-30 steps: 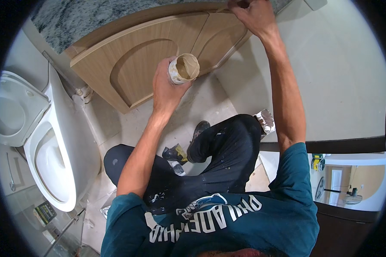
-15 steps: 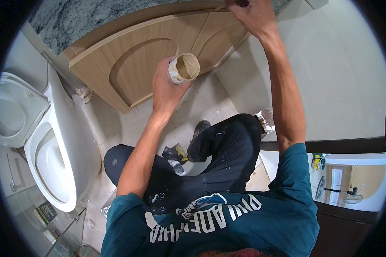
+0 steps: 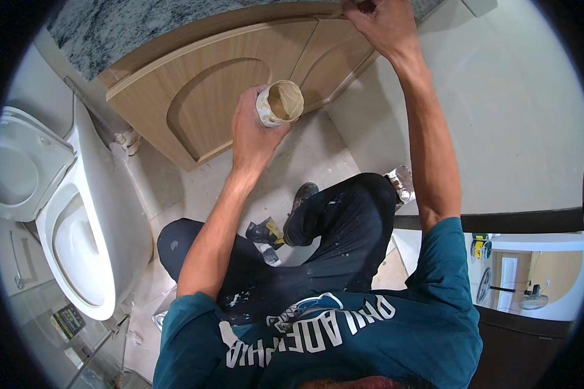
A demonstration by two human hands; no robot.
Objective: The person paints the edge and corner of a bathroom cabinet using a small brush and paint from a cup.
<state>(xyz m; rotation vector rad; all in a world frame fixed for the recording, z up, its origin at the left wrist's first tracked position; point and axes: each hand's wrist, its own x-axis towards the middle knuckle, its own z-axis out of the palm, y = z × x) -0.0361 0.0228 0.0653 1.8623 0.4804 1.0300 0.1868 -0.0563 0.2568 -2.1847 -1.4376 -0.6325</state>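
My left hand [image 3: 253,133] is closed around a whitish cup [image 3: 279,104], its outside smeared and a beige coating inside. It holds the cup in front of the wooden vanity cabinet [image 3: 217,97], with the open top facing me. Stretched far forward, my right hand [image 3: 389,27] is at the top right end of the cabinet, just beneath the countertop [image 3: 149,29]. Its fingers are closed around something dark, mostly hidden and cut off by the picture's upper edge.
A white toilet [image 3: 87,246] with its lid raised stands at my left. Between my feet lie dark and yellow scraps [image 3: 266,232] on the tiled floor. A pale wall [image 3: 499,117] rises at the right, and a foil-like object [image 3: 402,183] sits beside my knee.
Almost nothing differs. My right hand has shifted very slightly at the cabinet's top edge, while the cup stays in my left hand at nearly the same place.
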